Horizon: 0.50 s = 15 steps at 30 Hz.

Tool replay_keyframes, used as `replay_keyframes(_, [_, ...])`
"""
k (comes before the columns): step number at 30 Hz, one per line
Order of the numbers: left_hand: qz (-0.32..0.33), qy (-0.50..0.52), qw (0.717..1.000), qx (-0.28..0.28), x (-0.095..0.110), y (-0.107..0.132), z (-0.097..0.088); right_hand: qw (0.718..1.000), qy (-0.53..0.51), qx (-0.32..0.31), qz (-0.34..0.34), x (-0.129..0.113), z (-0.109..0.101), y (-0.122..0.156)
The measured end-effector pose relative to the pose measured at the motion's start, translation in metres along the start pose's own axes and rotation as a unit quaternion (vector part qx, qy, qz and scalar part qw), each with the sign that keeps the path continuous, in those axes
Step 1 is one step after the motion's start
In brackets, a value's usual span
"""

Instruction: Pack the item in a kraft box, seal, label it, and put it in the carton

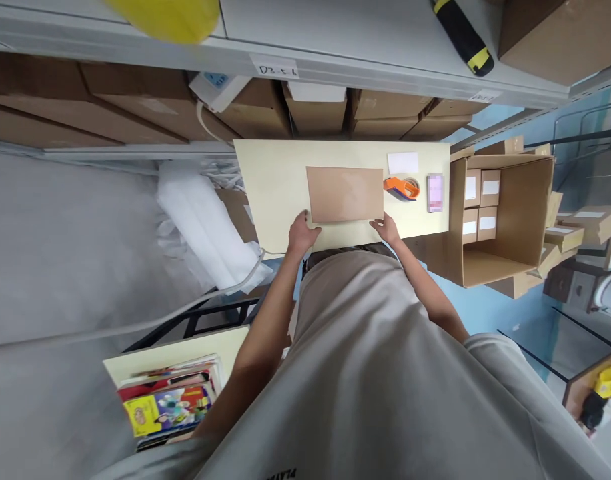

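A flat rectangular piece of brown cardboard (pixel 345 195) lies on the cream tabletop (pixel 275 193) in front of me. My left hand (pixel 302 235) is at its lower left corner, thumb and fingers spread, with a small gap to the edge. At the lower right corner is my right hand (pixel 387 230), its thumb and fingers apart around the corner; whether it touches the cardboard I cannot tell. Right of the cardboard lies an orange tape dispenser (pixel 403 189) with a roll of tape. A white paper slip (pixel 402 163) and a pinkish stack of labels or cards (pixel 435 193) are near it.
An open carton (pixel 515 220) with several small labelled boxes stands right of the table. Above runs a grey shelf (pixel 335 33) holding a black-and-yellow tool handle (pixel 463 37). White foam wrap (pixel 205 227) and a hanging cable (pixel 135 327) are at left; magazines (pixel 170 407) lie below.
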State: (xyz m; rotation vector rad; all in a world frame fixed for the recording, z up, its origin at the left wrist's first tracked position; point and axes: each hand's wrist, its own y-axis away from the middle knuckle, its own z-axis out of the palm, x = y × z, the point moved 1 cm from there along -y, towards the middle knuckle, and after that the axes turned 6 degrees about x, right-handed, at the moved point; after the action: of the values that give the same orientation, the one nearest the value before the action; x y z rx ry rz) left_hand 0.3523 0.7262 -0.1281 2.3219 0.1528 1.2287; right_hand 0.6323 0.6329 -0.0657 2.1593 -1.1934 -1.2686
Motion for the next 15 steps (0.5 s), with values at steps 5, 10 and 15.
replay_keyframes(5, [-0.012, 0.032, 0.999, 0.01, 0.016, -0.003, -0.014, 0.995, -0.06, 0.033, -0.078, -0.008, -0.016, 0.003])
replay_keyframes(10, [0.039, 0.179, 0.981, 0.067, 0.039, 0.01, -0.028, 0.984, -0.074, 0.066, -0.148, -0.021, -0.037, 0.016])
replay_keyframes(15, [0.031, 0.163, 0.981, 0.098, 0.041, 0.02, -0.03, 0.979, -0.041, 0.128, -0.154, -0.02, -0.038, 0.026])
